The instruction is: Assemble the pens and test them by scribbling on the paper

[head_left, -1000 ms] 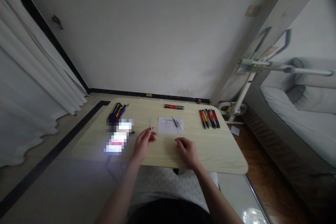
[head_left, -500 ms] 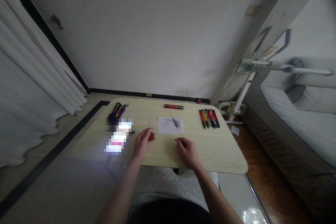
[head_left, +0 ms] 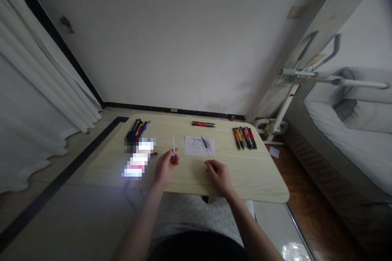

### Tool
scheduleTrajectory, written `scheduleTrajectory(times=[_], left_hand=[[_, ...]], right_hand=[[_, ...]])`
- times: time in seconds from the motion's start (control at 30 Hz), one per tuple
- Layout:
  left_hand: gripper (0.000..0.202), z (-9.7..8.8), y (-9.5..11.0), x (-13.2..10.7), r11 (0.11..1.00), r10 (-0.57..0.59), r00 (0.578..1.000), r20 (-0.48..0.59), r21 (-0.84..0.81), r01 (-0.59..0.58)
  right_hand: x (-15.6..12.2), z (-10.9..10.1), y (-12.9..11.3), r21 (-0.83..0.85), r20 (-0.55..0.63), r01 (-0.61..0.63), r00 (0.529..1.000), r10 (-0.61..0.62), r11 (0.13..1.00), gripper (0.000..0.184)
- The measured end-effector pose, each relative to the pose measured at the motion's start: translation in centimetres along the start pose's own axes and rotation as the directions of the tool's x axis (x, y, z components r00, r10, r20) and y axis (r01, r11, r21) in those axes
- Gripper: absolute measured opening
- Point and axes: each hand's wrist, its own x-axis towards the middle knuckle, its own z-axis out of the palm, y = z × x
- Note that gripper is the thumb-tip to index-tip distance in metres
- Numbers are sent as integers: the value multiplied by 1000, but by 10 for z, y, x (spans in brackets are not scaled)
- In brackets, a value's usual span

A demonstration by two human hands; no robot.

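My left hand (head_left: 164,167) is closed in a pinch around a thin, pale, partly see-through stick (head_left: 173,143) like a pen refill, held upright above the table. Loosely fisted, my right hand (head_left: 218,174) rests by the table's near side, and nothing shows sticking out of it. Between and beyond the hands lies a white sheet of paper (head_left: 191,151) with dark scribbles. A dark slim pen or pen part (head_left: 204,142) lies slantwise on that sheet.
Red, yellow and dark pens (head_left: 244,138) lie in a row at right. More pens (head_left: 136,129) lie at back left, near a bright blurred-out screen (head_left: 138,159). Red-and-black pens (head_left: 203,124) lie at the back of the wooden table (head_left: 257,175). A small dark piece (head_left: 154,153) is beside the screen.
My left hand has drawn slightly left and toward me, and more of the pale stick shows, standing upright. My right hand and the things on the table have not moved.
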Motion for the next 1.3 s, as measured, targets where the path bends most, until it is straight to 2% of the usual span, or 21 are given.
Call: scheduleTrajectory(times=[0.2, 0.4, 0.77, 1.3], left_hand=[[32, 1, 0, 0, 999, 27, 1000, -1, 22, -27], [42, 2, -1, -2, 973, 79, 997, -6, 218, -76], [46, 6, 1, -6, 918, 109, 994, -5, 384, -98], [42, 5, -1, -4, 966, 39, 999, -15, 255, -34]], right_hand=[[1, 1, -1, -6, -11, -4, 1000, 4, 1000, 26], [0, 1, 0, -7, -3, -10, 1000, 10, 1000, 26], [1, 0, -1, 11, 14, -13, 1000, 13, 1000, 26], [0, 0, -2, 5, 7, -29, 1000, 29, 1000, 26]])
